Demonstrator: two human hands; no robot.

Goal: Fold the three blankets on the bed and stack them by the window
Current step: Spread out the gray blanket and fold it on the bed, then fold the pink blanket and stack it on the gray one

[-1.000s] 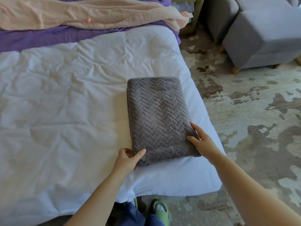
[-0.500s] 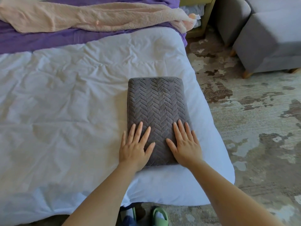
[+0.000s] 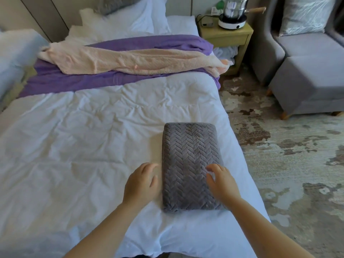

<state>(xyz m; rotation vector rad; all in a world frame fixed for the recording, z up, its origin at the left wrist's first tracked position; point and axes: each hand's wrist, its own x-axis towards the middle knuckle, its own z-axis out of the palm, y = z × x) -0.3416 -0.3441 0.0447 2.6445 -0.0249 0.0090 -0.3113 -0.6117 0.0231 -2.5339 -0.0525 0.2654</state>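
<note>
The grey blanket (image 3: 188, 155) lies folded into a thick, neat rectangle with rounded corners. It sits near the foot of the bed, close to its right edge, with its long side running up the bed. Its plush surface is pressed into a zigzag herringbone pattern, and the near short end bulges softly where the folds stack.

The left hand (image 3: 141, 185) is just beside the blanket's left edge, over the white duvet (image 3: 83, 146). Its fingers are loosely curled and it holds nothing. The right hand (image 3: 221, 183) is over the near right part of the blanket, fingers bent and spread. It has nothing in its grasp. The fingertips are blurred, so I cannot tell whether they touch the cloth.

The duvet is puffy and creased all over. Farther up the bed, a pink blanket (image 3: 121, 61) with a fuzzy, crinkled texture lies unfolded in a long loose heap. It rests on a smooth purple blanket (image 3: 74, 82) spread across the bed, whose right end hangs over the side. White pillows (image 3: 134, 21) sit at the head.

Right of the bed stand a pale wooden bedside table (image 3: 227, 37) with a shiny metal pot (image 3: 234, 6), cut off at the top, and a grey upholstered armchair (image 3: 307, 47) with a matching footstool (image 3: 307, 84). The floor is covered by a mottled beige and brown carpet (image 3: 288, 164).
</note>
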